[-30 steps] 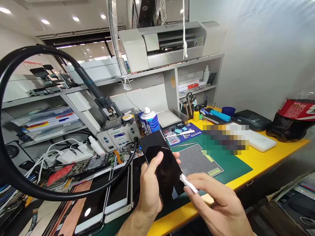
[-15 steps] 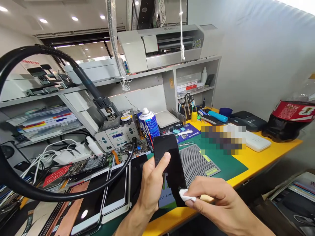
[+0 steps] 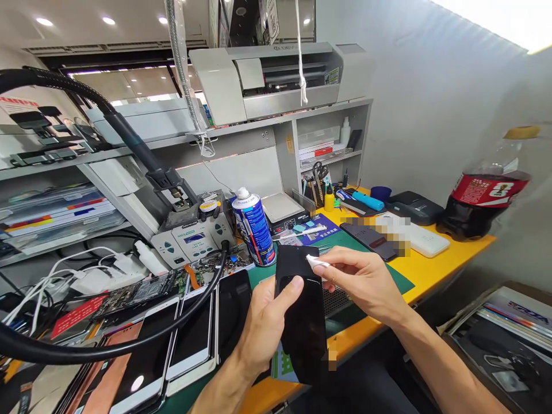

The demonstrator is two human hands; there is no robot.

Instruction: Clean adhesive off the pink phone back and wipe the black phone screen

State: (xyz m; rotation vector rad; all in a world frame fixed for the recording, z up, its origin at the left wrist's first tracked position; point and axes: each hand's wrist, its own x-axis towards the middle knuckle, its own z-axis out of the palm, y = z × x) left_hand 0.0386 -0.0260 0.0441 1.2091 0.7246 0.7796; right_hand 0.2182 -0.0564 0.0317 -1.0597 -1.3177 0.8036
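A black phone is held upright over the table's front edge, its dark screen facing me. My left hand grips it from the left side, with the thumb lying across the screen. At the phone's upper right, my right hand pinches a small white wipe against the glass. Behind the phone lies a perforated grey mat, partly hidden by the phone and my right hand. A blue spray can stands just beyond the phone's top.
Several phones and screens lie at the left under a black curved hose. A grey control unit stands behind them. At the right are a dark phone, a white power bank and a cola bottle.
My right hand has moved the wipe from the phone's lower right corner up to its top right. The phone sits a little lower, and the view has shifted slightly right.
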